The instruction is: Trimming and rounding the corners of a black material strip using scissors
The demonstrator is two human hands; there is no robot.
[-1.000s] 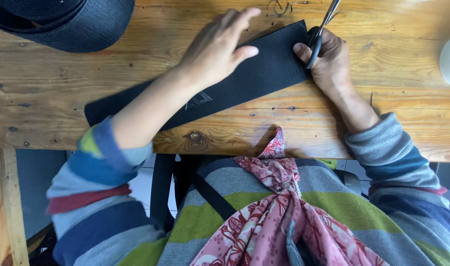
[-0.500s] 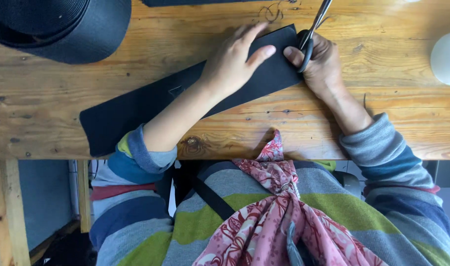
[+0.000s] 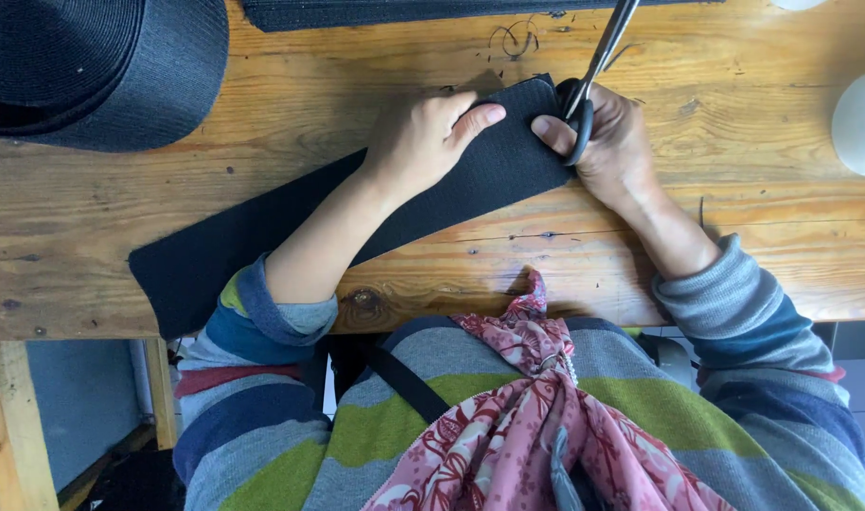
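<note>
- Head view, the only one I had: my left hand (image 3: 423, 137) lay curled, knuckles up, pressing the long black woven fabric strip (image 3: 357, 213) flat against the worn wooden table (image 3: 735, 227); its fingers were bent rather than spread, and it pinned the strip without gripping it.
- My right hand (image 3: 614, 142) was closed through the black loop handles of the steel-bladed scissors (image 3: 593, 71); the thumb rested on the strip's far end, and the blades pointed away from me, just past that end; I could not tell whether they were parted.
- The strip ran slantwise from the table's near left edge up to the scissors; the end by the blades looked squarely finished, with loose dark threads (image 3: 516, 38) lying just beyond it; by my judgement trimming at that end was under way or nearly done; the rest of the strip showed no cuts.
- A dark ribbed hat (image 3: 101, 76) sat at the far left; a second dark band (image 3: 376, 13) lay along the far edge; a pale rounded object (image 3: 863, 123) sat at the right, well apart.
</note>
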